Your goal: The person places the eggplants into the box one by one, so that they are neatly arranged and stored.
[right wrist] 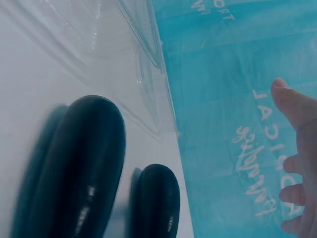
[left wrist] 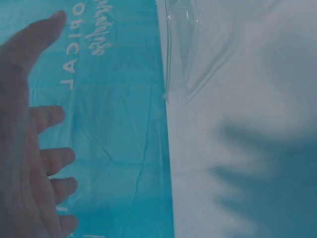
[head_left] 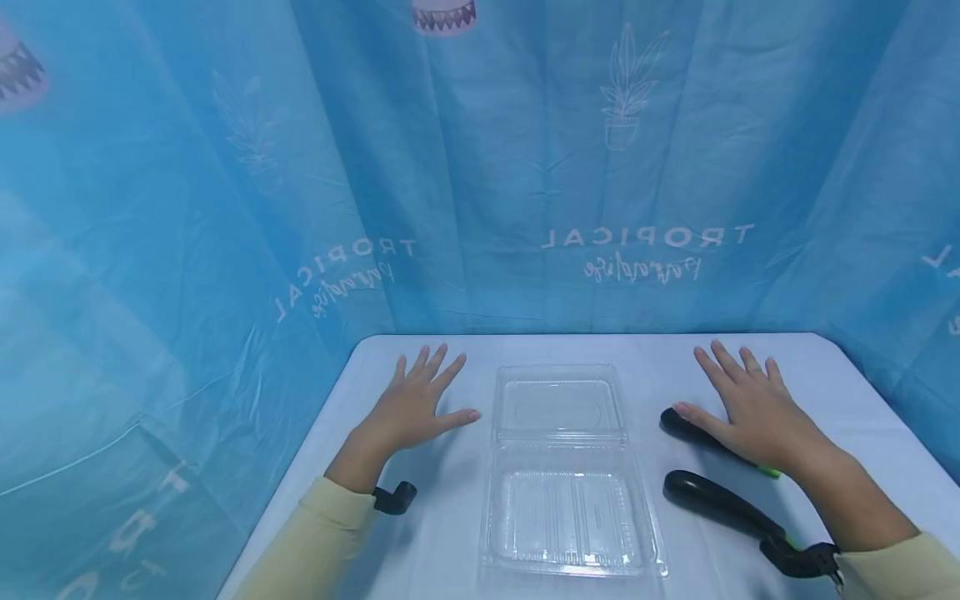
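Observation:
In the head view my left hand point(head_left: 411, 408) is held over the left part of the table with fingers spread and holds nothing. My right hand point(head_left: 761, 417) is likewise spread over the right side, above two long, glossy, dark eggplants. The nearer eggplant point(head_left: 720, 507) lies slantwise; the farther eggplant point(head_left: 693, 429) is partly covered by the right hand, with a bit of green at its end. Between the hands lies a clear plastic clamshell container point(head_left: 566, 517), its lid point(head_left: 558, 404) folded back away from me. Both eggplants' rounded ends show large in the right wrist view.
A white table point(head_left: 442, 542) with rounded far corners carries everything. Blue printed curtains point(head_left: 487, 167) stand behind it and at both sides. Black wrist-camera mounts stick out from the left wrist point(head_left: 395, 498) and the right wrist point(head_left: 798, 560).

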Demonstrator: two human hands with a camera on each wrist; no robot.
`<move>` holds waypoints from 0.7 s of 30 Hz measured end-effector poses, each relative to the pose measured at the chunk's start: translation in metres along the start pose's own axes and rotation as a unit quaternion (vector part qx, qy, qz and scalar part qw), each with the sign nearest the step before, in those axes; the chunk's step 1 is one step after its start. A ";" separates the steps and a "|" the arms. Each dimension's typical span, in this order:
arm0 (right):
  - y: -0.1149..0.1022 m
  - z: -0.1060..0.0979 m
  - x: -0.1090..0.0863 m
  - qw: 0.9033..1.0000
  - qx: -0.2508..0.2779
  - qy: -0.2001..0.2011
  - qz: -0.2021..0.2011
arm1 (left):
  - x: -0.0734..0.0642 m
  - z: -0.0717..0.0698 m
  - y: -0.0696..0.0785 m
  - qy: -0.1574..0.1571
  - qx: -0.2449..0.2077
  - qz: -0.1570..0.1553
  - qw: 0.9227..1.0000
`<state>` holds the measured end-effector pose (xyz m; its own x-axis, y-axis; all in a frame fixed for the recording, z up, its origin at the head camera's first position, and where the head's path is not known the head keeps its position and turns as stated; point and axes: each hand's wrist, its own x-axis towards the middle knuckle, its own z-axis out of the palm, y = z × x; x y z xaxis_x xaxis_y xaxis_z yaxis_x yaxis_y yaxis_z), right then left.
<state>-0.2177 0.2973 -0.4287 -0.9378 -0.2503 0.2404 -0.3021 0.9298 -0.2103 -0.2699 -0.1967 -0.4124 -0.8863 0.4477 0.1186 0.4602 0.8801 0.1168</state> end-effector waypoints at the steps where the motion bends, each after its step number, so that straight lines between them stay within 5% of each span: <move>1: 0.000 0.001 -0.002 1.000 0.007 0.009 -0.001 | -0.001 0.002 0.000 0.003 -0.015 -0.001 1.000; 6: -0.002 0.008 -0.016 0.994 0.052 0.095 -0.005 | -0.008 0.013 -0.001 0.012 -0.143 -0.017 0.989; 14: -0.006 0.024 -0.039 0.969 0.148 0.198 0.020 | -0.027 0.047 0.000 0.048 -0.324 -0.067 0.943; 21: -0.008 0.043 -0.063 0.941 0.239 0.227 0.076 | -0.050 0.069 0.015 0.100 -0.424 -0.039 0.899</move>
<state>-0.1638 0.2945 -0.4825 -0.8400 0.1182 0.5296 -0.3137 0.6906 -0.6517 -0.2219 -0.1948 -0.4849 -0.9293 0.2788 0.2424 0.3467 0.4316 0.8328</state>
